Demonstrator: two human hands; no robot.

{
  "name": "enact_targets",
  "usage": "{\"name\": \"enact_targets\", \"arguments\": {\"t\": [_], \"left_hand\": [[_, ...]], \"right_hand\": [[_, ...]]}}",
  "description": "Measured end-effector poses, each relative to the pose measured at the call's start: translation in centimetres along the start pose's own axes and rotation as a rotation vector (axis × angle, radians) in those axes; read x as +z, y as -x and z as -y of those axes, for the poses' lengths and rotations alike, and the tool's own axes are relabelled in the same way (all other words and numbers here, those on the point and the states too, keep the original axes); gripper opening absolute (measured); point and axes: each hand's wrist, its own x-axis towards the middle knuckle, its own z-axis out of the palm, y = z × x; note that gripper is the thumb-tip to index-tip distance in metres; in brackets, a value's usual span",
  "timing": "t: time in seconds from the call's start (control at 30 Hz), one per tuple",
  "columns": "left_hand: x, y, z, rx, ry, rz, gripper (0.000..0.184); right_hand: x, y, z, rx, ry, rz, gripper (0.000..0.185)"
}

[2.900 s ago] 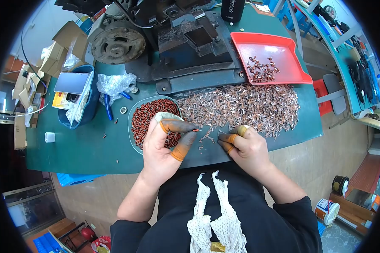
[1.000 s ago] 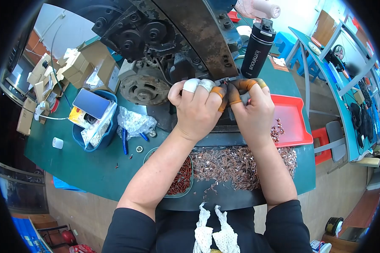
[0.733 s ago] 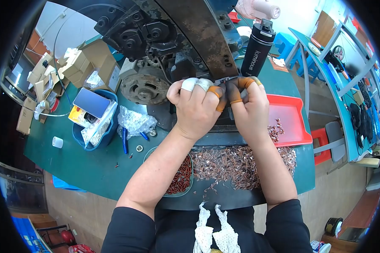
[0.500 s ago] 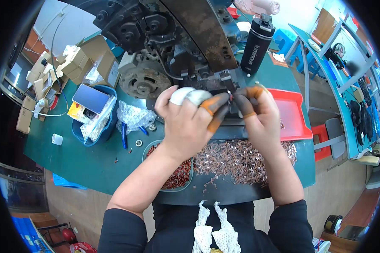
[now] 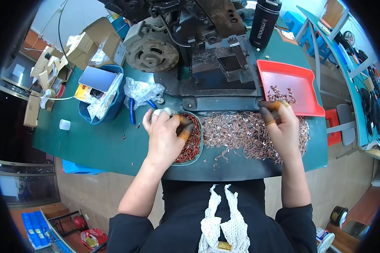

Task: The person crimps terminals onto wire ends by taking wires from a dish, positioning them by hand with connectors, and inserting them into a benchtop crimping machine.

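My left hand (image 5: 164, 133) is over a clear-rimmed container (image 5: 202, 145) of small red-brown parts (image 5: 190, 149). Its thumb and forefinger, in dark-stained orange finger cots, come together among the parts; whatever lies between them is hidden. White covers wrap other fingers of this hand. My right hand (image 5: 283, 126) is above a pile of small copper-coloured pieces (image 5: 236, 130), beside the red tray (image 5: 293, 78). Its covered thumb and forefinger pinch close together, and I cannot make out anything held. A few small pieces (image 5: 280, 95) lie in the tray's near part.
Behind the pile stands a dark, greasy machine (image 5: 219, 63) with a round wheel (image 5: 152, 57). A black bottle (image 5: 264, 25) is at its right. At left are a blue basket (image 5: 99, 116), blue-handled pliers (image 5: 131, 110), plastic wrap (image 5: 143, 90) and cardboard boxes (image 5: 101, 38).
Both hands have left the machine's front. My left hand moved down and left to the container, my right hand down and right towards the tray. The camera view has tilted downward.
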Motion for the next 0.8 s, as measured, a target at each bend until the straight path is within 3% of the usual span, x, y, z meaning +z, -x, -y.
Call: {"name": "enact_targets", "arguments": {"t": [0.1,0.2,0.3,0.4,0.47,0.53,0.6,0.67,0.8], "left_hand": [[-0.4,0.3,0.4,0.009,0.051,-0.056,0.011],[-1.0,0.7,0.8,-0.011,0.14,-0.097,0.009],[-1.2,1.3,1.3,-0.201,0.535,-0.081,0.009],[-1.5,1.5,0.9,-0.229,0.644,-0.097,0.008],[-1.8,1.7,0.9,-0.22,0.653,-0.083,0.009],[-1.8,1.9,0.9,-0.212,0.661,-0.069,0.009],[-1.7,2.0,1.1,-0.133,0.591,-0.109,0.01],[-1.5,2.0,1.1,-0.108,0.553,-0.136,0.011],[-1.1,2.2,0.9,-0.052,0.454,-0.155,0.012]], "right_hand": [[1.3,0.6,0.5,-0.137,-0.028,0.033,0.013],[2.8,1.1,2.1,-0.132,-0.128,0.121,0.014],[4.4,1.3,4.1,0.034,-0.286,0.311,0.015],[6.7,1.1,5.2,0.157,-0.389,0.441,0.017],[7.6,0.5,6.0,0.219,-0.424,0.513,0.019],[8.0,-0.3,6.9,0.433,-0.485,0.652,0.022],[9.4,-0.1,6.0,0.392,-0.556,0.64,0.022],[9.7,-0.1,6.1,0.559,-0.706,0.67,0.022],[10.2,0.4,5.4,0.559,-0.841,0.628,0.021]]}}
